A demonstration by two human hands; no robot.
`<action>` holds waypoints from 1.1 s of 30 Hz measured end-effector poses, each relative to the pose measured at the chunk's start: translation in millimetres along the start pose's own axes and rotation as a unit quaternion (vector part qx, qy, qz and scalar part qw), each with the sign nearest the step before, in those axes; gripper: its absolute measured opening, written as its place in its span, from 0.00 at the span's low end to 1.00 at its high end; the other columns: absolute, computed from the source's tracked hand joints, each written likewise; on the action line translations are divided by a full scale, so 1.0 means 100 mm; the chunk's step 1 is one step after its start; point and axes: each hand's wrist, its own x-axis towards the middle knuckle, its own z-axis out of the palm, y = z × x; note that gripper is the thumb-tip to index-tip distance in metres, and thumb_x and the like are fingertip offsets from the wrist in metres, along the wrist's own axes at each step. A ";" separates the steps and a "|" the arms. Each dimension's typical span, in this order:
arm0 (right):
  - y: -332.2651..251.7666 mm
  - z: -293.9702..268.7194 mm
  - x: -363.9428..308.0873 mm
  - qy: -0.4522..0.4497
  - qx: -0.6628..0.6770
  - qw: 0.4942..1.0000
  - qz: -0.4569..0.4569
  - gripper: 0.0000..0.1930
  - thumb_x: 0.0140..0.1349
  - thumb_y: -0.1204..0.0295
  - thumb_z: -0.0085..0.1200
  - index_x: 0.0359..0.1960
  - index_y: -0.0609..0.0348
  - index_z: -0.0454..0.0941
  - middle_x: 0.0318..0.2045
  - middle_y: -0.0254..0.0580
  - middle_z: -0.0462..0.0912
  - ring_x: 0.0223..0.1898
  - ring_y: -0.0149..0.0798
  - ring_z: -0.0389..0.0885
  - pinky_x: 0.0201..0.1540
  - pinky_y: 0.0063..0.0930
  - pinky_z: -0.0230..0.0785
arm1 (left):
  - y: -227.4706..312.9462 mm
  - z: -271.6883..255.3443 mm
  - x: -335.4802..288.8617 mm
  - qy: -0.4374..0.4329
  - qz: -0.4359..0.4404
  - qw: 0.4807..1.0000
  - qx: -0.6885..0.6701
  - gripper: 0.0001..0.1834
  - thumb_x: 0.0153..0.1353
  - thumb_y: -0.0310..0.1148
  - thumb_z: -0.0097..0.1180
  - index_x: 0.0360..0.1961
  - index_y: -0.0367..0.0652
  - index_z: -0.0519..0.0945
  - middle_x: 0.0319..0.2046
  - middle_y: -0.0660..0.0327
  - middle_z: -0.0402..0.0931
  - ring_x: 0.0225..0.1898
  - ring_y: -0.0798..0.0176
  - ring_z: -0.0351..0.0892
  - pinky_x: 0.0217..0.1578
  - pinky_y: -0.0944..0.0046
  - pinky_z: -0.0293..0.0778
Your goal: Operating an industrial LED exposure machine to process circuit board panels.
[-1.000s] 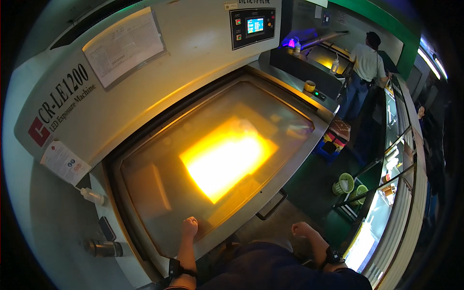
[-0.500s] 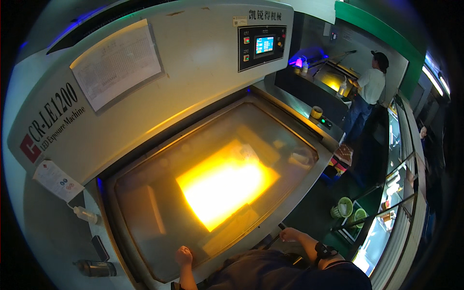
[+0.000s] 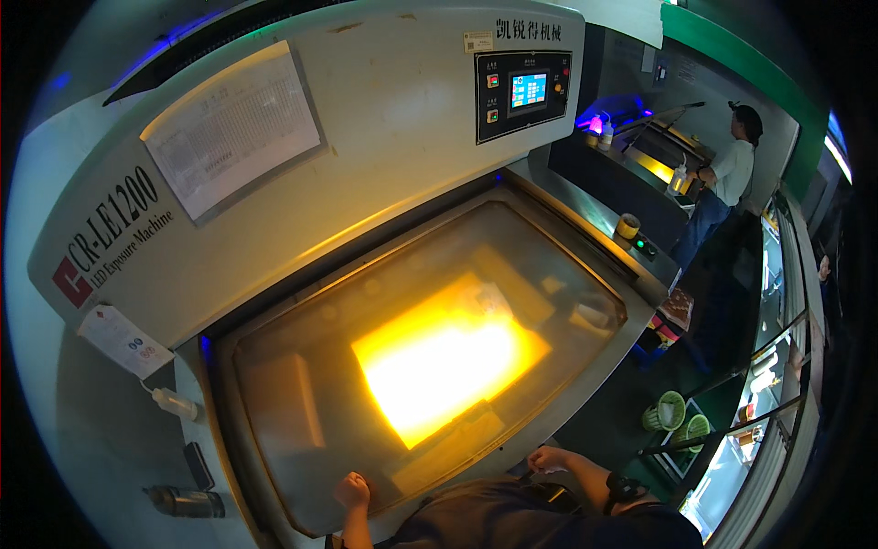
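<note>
My left hand (image 3: 352, 491) is curled into a fist at the near left part of the exposure machine's bed, resting on or just over its covering sheet (image 3: 274, 457). At the bed's front edge, further right, my right hand (image 3: 549, 459) is closed; what its fingers hold, if anything, is hidden. Under the hazy sheet a bright yellow-white glowing rectangle (image 3: 448, 366) fills the middle of the bed. Pale flat strips (image 3: 448, 448) lie beside it, and a crumpled light piece (image 3: 593, 318) is near the right corner.
Behind the bed rises the machine's pale hood with a control screen (image 3: 529, 91) and a paper sheet (image 3: 233, 133). A bottle (image 3: 174, 403), a phone (image 3: 198, 466) and a dark cylinder (image 3: 186, 501) sit at left. A tape roll (image 3: 628, 226), green baskets (image 3: 665, 412) and a co-worker (image 3: 734, 165) are at right.
The whole view has shifted slightly, so the scene sits further right and lower. A dark bar by my right hand no longer shows clearly. My left fist stays at the bed's near edge.
</note>
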 end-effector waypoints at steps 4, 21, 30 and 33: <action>-0.01 0.00 0.02 -0.002 0.001 1.000 -0.005 0.05 0.48 0.74 0.43 0.20 0.54 0.72 0.14 0.29 0.66 0.16 0.27 0.62 0.18 0.23 0.53 | -0.12 0.16 -0.04 0.056 0.016 0.998 0.026 0.12 0.48 0.28 0.44 0.17 0.45 0.80 0.18 0.55 0.78 0.19 0.51 0.77 0.23 0.54 0.73; -0.10 0.06 -0.04 0.038 -0.012 0.999 -0.007 0.05 0.47 0.73 0.44 0.20 0.56 0.74 0.15 0.31 0.69 0.18 0.27 0.65 0.20 0.25 0.57 | -0.02 0.05 -0.07 0.045 0.004 0.999 -0.013 0.12 0.51 0.28 0.43 0.18 0.45 0.79 0.20 0.55 0.79 0.20 0.51 0.78 0.24 0.54 0.73; -0.06 0.04 -0.03 0.021 0.004 1.000 -0.011 0.05 0.47 0.73 0.43 0.18 0.53 0.71 0.14 0.28 0.67 0.16 0.25 0.62 0.20 0.22 0.53 | -0.03 0.10 -0.08 0.053 -0.019 0.998 -0.017 0.12 0.50 0.29 0.44 0.16 0.46 0.78 0.19 0.56 0.78 0.21 0.51 0.78 0.24 0.54 0.74; -0.11 0.06 -0.07 0.025 0.009 0.999 -0.019 0.05 0.48 0.74 0.43 0.18 0.53 0.71 0.14 0.28 0.67 0.16 0.24 0.61 0.19 0.22 0.52 | -0.07 0.13 -0.07 0.052 -0.025 0.998 -0.012 0.11 0.49 0.28 0.44 0.15 0.45 0.78 0.19 0.56 0.78 0.21 0.51 0.78 0.24 0.53 0.73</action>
